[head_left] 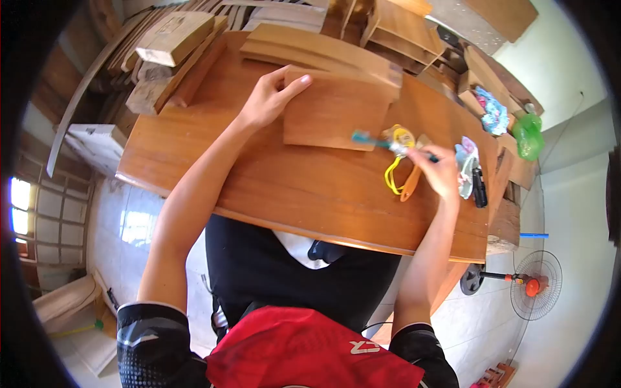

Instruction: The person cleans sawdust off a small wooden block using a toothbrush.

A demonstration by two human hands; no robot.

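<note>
Two hands are at work on the desk point(259, 187). Nearest us, the right hand point(442, 171) has its grip closed around a brush point(381, 142), whose teal bristled end reaches left to the near right edge of a board point(333, 110). Just beside that hand lie a small round tin point(402, 136), a yellow loop point(390, 178) and a wooden stick point(410, 183); we cannot tell whether the hand touches them.

Farther out, the left hand point(272, 97) lies flat and open on the board's left end, thumb along the top edge, pressing down and gripping nothing. The board sits flat near the desk's middle, against a stack of planks point(310, 42) behind it.

Risks, as we judge them:
- The board may slide, since only one flat palm steadies it and the brush pushes at the opposite end.
- The tin stands close to the working wrist; a sweep of the forearm could tip it.
- The brush may mark the desk if it overruns the board's edge.

Count:
- Hands: two.
- Brush: one.
- Board under the hand: one.
- Tin: one.
- Loop: one.
- Stick: one.
- Fan point(533, 284) on the floor at right: one.
- Green bag point(528, 134) at the far right: one.
</note>
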